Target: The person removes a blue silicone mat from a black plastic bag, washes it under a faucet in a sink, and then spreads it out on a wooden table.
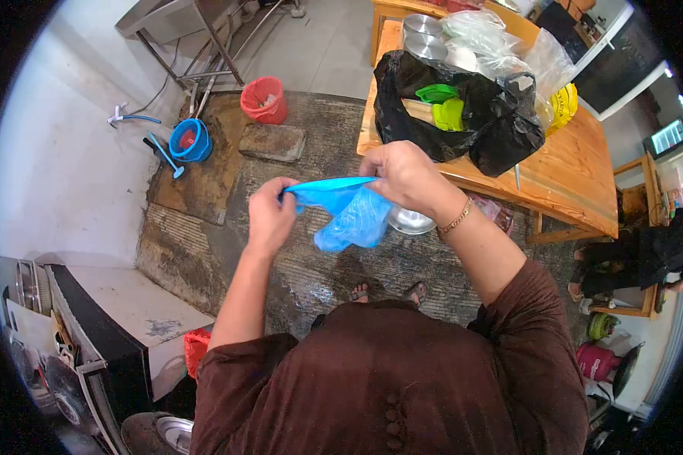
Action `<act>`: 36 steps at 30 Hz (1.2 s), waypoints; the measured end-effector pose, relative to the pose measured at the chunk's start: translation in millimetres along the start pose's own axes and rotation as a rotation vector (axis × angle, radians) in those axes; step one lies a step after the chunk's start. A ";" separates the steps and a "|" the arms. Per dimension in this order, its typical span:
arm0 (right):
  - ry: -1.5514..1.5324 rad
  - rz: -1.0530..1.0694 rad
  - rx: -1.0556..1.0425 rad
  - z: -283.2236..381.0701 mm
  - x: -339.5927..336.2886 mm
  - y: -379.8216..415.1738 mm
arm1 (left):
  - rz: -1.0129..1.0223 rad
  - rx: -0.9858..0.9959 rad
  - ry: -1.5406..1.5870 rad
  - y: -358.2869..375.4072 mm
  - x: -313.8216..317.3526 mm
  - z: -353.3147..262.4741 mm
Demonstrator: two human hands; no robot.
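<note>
A thin blue plastic bag (pixel 349 216) hangs in front of my body, its upper edge stretched between both hands. My left hand (pixel 271 212) pinches one end of that edge. At the other end, my right hand (pixel 406 176) grips the rim, with a bracelet on the wrist. The lower part of the bag dangles, crumpled and see-through. Just beyond my right hand, a black plastic bag (pixel 402 83) lies on the wooden table (pixel 569 171), with green items (pixel 448 112) inside its opening. Partly behind my right hand is a round metal bowl (pixel 412 221).
On the ground ahead stand a red bin (pixel 264 102), a blue bucket (pixel 191 142) and a stone block (pixel 273 142). Metal containers (pixel 423 38) and clear plastic bags (pixel 478 34) sit on the table's far part. Another person (pixel 622 258) is at the right. A low counter (pixel 144 318) is at left.
</note>
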State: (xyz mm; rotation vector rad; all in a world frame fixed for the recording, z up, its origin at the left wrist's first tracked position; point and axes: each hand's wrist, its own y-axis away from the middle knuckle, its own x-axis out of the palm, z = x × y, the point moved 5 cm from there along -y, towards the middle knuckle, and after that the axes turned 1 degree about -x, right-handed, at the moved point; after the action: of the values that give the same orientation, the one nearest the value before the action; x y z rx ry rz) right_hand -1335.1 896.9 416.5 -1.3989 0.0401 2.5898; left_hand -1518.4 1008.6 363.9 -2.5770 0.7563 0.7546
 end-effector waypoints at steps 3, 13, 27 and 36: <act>0.338 0.171 0.135 -18.9 16.9 -0.4 | -0.061 -0.016 0.296 -15.0 -18.9 26.1; 0.008 0.029 0.039 -5.3 59.1 -39.7 | 0.318 -0.348 0.116 -11.3 -72.6 62.8; -0.225 0.341 0.071 -105.5 122.0 67.8 | -0.158 -1.090 0.658 69.4 -74.0 208.8; -0.278 0.552 0.550 -255.0 161.1 223.0 | -0.579 -0.881 1.133 114.0 -87.1 214.3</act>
State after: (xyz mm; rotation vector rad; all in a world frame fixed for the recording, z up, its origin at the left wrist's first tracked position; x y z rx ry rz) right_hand -1252.0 674.2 126.3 -0.9044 1.1420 2.8197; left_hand -1730.4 1050.7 223.4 -3.6538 -0.2499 -0.8464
